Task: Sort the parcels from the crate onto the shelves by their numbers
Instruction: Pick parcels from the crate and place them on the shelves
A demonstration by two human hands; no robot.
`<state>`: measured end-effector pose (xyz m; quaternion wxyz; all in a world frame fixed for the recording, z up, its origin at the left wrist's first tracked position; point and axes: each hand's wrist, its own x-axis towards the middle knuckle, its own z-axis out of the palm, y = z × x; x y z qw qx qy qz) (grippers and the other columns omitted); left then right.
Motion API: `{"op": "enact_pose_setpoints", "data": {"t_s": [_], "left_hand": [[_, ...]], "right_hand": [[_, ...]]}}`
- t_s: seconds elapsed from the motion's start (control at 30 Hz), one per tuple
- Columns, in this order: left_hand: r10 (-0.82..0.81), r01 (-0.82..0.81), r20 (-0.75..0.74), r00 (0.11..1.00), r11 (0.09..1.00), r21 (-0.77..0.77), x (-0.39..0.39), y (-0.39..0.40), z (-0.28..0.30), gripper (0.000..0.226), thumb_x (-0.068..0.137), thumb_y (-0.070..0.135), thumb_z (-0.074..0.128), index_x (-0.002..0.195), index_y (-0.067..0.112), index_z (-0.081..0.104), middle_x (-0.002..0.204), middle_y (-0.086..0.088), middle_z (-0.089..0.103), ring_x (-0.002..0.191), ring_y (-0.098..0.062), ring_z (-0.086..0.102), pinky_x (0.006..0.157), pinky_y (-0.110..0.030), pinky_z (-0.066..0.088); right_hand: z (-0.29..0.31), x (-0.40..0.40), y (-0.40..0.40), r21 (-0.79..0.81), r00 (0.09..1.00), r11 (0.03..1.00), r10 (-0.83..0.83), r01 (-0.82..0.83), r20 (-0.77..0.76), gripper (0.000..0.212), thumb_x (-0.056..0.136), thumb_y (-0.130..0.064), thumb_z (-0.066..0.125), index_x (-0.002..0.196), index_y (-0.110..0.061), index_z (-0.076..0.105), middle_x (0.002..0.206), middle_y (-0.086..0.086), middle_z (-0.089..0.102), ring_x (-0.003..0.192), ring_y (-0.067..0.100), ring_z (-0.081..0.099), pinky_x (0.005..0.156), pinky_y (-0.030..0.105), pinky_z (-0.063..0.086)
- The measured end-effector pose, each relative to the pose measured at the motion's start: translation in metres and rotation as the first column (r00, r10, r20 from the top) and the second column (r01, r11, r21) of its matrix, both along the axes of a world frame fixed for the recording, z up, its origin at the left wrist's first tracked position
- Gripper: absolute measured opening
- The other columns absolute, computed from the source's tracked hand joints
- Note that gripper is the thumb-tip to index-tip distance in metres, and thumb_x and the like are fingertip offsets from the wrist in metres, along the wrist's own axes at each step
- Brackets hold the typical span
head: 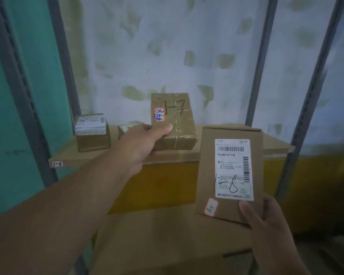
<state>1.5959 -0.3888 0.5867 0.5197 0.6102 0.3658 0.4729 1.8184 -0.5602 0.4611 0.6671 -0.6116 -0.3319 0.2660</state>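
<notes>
My left hand point(141, 143) grips a brown taped parcel marked "1-7" point(177, 120) by its lower left corner, thumb on top, holding it over the cardboard shelf point(68, 153). My right hand point(266, 221) holds a flat brown parcel point(226, 175) upright by its lower right corner; its white shipping label has "1-8" handwritten on it. A small tag reading "1-6" point(57, 163) is stuck on the shelf's front edge at the left.
Two small parcels stand on the shelf: a box with a white label point(91, 133) at the left and a smaller one point(127, 128) behind my left hand. Grey metal uprights point(258, 76) frame the bay. A lower cardboard shelf point(167, 235) lies below.
</notes>
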Motion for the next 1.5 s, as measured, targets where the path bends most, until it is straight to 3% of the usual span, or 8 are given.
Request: {"op": "enact_pose_setpoints", "data": {"t_s": [0.13, 0.33, 0.5, 0.73, 1.1, 1.2, 1.37, 1.5], "left_hand": [[0.062, -0.062, -0.006, 0.998, 0.996, 0.068, -0.018, -0.016, -0.043, 0.012, 0.08, 0.039, 0.076, 0.085, 0.028, 0.073, 0.076, 0.015, 0.073, 0.085, -0.013, 0.066, 0.076, -0.035, 0.051], [0.161, -0.159, -0.05, 0.986, 0.986, 0.042, -0.049, -0.055, -0.094, 0.033, 0.06, 0.059, 0.071, 0.086, 0.04, 0.075, 0.088, 0.008, 0.075, 0.085, -0.011, 0.068, 0.086, -0.042, 0.05], [0.299, -0.306, -0.103, 0.949, 0.95, -0.063, -0.075, -0.099, -0.149, 0.041, 0.054, 0.061, 0.071, 0.088, 0.038, 0.074, 0.088, 0.006, 0.076, 0.081, -0.011, 0.068, 0.084, -0.041, 0.05], [0.367, -0.384, -0.116, 0.923, 0.857, -0.345, -0.089, -0.133, -0.246, 0.01, 0.088, 0.015, 0.072, 0.097, 0.016, 0.068, 0.075, 0.007, 0.074, 0.064, 0.0, 0.065, 0.06, -0.016, 0.048], [0.192, -0.35, -0.314, 0.93, 0.724, -0.594, -0.112, 0.002, -0.38, 0.022, 0.083, 0.035, 0.078, 0.097, 0.02, 0.071, 0.088, -0.002, 0.072, 0.071, -0.013, 0.063, 0.067, -0.026, 0.051], [0.111, -0.34, -0.377, 0.92, 0.703, -0.624, -0.112, 0.04, -0.407, 0.037, 0.072, 0.048, 0.079, 0.096, 0.02, 0.073, 0.091, 0.0, 0.074, 0.083, -0.017, 0.068, 0.079, -0.033, 0.057], [0.083, -0.357, -0.416, 0.906, 0.677, -0.643, -0.113, 0.098, -0.45, 0.059, 0.049, 0.067, 0.074, 0.084, 0.02, 0.071, 0.092, -0.005, 0.074, 0.09, -0.027, 0.069, 0.088, -0.049, 0.058], [0.095, -0.433, -0.497, 0.862, 0.647, -0.628, -0.109, 0.125, -0.46, 0.06, 0.072, 0.068, 0.064, 0.096, 0.013, 0.067, 0.094, -0.009, 0.068, 0.091, -0.029, 0.066, 0.089, -0.047, 0.055]], "right_hand": [[-0.001, -0.006, 0.004, 0.005, 1.0, 1.0, 0.02, -0.02, -0.005, 0.032, 0.092, -0.016, 0.065, 0.122, -0.017, 0.054, 0.105, 0.007, 0.072, 0.076, 0.012, 0.074, 0.051, 0.022, 0.057], [0.001, -0.008, 0.007, -0.027, 0.988, 0.995, 0.102, -0.099, 0.113, 0.023, 0.097, -0.023, 0.061, 0.12, -0.023, 0.055, 0.103, -0.005, 0.07, 0.067, -0.008, 0.067, 0.043, 0.009, 0.047], [-0.01, -0.009, 0.006, -0.04, 0.93, 0.947, 0.32, -0.318, 0.182, 0.034, 0.088, -0.034, 0.065, 0.121, -0.028, 0.055, 0.098, -0.013, 0.073, 0.081, -0.004, 0.07, 0.061, 0.02, 0.057], [-0.075, -0.036, -0.007, -0.181, 0.858, 0.849, 0.512, -0.497, 0.045, 0.025, 0.093, -0.018, 0.064, 0.116, -0.023, 0.055, 0.083, -0.023, 0.074, 0.078, -0.005, 0.071, 0.056, 0.01, 0.053], [-0.161, -0.095, 0.038, -0.357, 0.924, 0.853, 0.366, -0.382, -0.113, 0.034, 0.088, -0.021, 0.071, 0.12, -0.017, 0.06, 0.111, 0.002, 0.076, 0.104, 0.022, 0.072, 0.095, 0.047, 0.056], [-0.183, -0.112, 0.065, -0.356, 0.945, 0.877, 0.279, -0.324, -0.172, 0.028, 0.092, -0.007, 0.065, 0.119, -0.009, 0.059, 0.108, 0.005, 0.077, 0.103, 0.022, 0.073, 0.088, 0.035, 0.059], [-0.207, -0.127, 0.104, -0.322, 0.928, 0.891, 0.228, -0.321, -0.295, 0.048, 0.077, -0.021, 0.072, 0.121, -0.01, 0.055, 0.112, 0.008, 0.076, 0.109, 0.028, 0.071, 0.102, 0.05, 0.05], [-0.217, -0.13, 0.128, -0.319, 0.923, 0.894, 0.207, -0.313, -0.325, 0.038, 0.086, -0.013, 0.068, 0.121, -0.008, 0.054, 0.11, 0.007, 0.076, 0.106, 0.026, 0.072, 0.097, 0.045, 0.053]]}}
